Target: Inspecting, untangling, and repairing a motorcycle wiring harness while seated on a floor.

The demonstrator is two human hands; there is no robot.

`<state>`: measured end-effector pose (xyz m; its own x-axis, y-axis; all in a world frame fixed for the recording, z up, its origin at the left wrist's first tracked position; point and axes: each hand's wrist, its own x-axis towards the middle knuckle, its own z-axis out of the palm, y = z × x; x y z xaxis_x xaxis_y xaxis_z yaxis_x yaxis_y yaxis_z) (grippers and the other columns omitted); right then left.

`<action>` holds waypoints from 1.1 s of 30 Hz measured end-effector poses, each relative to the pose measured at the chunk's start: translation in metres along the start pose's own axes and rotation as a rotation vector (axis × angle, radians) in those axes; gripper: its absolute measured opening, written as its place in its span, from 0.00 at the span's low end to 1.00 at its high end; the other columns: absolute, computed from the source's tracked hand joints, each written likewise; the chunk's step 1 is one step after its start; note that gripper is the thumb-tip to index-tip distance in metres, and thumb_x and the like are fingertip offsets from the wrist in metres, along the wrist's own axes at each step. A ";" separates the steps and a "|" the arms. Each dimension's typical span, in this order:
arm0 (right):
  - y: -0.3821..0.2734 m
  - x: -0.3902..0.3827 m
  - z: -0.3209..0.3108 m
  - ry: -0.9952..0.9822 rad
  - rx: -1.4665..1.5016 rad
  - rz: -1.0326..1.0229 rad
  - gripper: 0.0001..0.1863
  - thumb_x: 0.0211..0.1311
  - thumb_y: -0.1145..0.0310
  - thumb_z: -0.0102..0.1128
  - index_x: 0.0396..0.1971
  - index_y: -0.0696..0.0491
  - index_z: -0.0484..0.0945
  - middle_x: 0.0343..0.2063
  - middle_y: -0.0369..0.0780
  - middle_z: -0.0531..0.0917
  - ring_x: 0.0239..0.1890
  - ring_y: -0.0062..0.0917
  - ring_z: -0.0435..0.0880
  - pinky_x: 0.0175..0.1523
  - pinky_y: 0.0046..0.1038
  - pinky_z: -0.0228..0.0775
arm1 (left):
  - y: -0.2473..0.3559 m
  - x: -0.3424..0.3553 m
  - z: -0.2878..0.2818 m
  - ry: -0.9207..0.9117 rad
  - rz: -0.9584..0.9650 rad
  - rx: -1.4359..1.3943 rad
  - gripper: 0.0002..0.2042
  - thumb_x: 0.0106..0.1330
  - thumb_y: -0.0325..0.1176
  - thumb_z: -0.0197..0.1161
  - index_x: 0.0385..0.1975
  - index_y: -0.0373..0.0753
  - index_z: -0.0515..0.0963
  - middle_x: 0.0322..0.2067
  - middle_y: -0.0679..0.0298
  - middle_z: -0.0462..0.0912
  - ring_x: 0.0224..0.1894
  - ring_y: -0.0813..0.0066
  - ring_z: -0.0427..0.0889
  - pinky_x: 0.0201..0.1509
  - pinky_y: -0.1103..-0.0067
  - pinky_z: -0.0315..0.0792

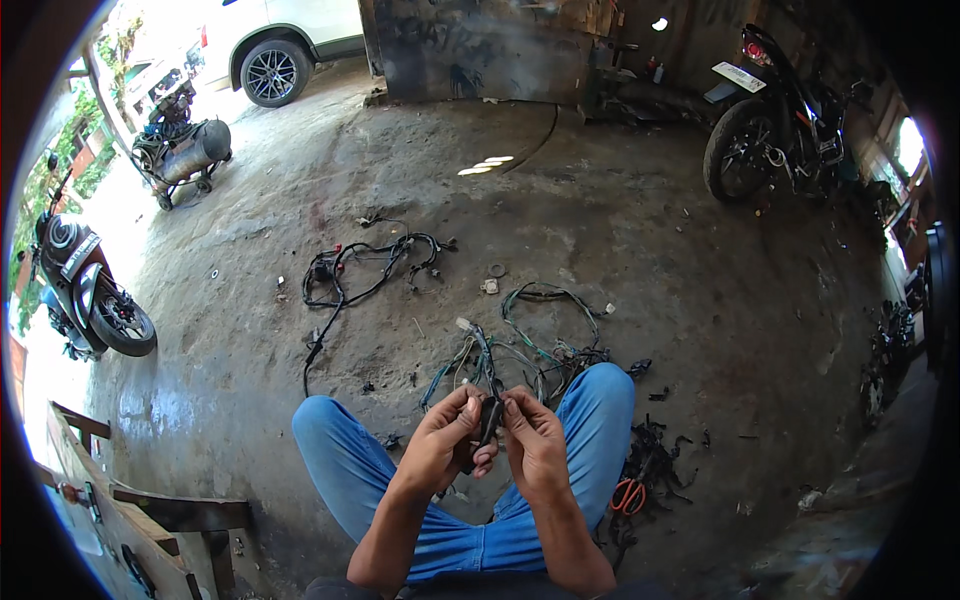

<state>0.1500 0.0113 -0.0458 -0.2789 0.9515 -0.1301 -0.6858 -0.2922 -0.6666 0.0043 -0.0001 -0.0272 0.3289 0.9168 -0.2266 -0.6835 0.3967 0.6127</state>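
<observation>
Between my knees, both hands pinch a black-wrapped stretch of a wiring harness [489, 418]. My left hand [440, 442] closes round it with thumb and curled fingers. Close beside it, my right hand [534, 440] grips the same black stretch between thumb and fingertips. Ahead of the hands, the harness spreads over the floor in loose green, grey and black wires. A pale connector [464, 324] tops one upright branch. A loop of green and dark wires [515, 305] lies farther out. The fingers hide part of what they grip.
A second black wiring harness [340, 292] lies ahead left. Orange-handled scissors [628, 496] and black scraps [655, 455] are by my right leg. Motorcycles stand left [115, 310] and far right [745, 150]. A wheeled tank compressor [195, 152] and a wooden frame [160, 535] are left.
</observation>
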 end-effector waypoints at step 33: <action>-0.044 0.015 0.009 -0.016 -0.380 0.032 0.13 0.78 0.63 0.49 0.43 0.58 0.76 0.36 0.30 0.77 0.38 0.09 0.72 0.48 0.15 0.66 | 0.015 -0.002 -0.003 0.048 -0.026 0.265 0.16 0.78 0.44 0.54 0.51 0.37 0.71 0.24 0.74 0.67 0.15 0.91 0.56 0.17 0.87 0.49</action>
<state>0.1701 0.0376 -0.0124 -0.3083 0.9400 -0.1461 -0.3795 -0.2623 -0.8872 -0.0083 0.0042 -0.0205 0.3089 0.9100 -0.2765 -0.4790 0.4000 0.7814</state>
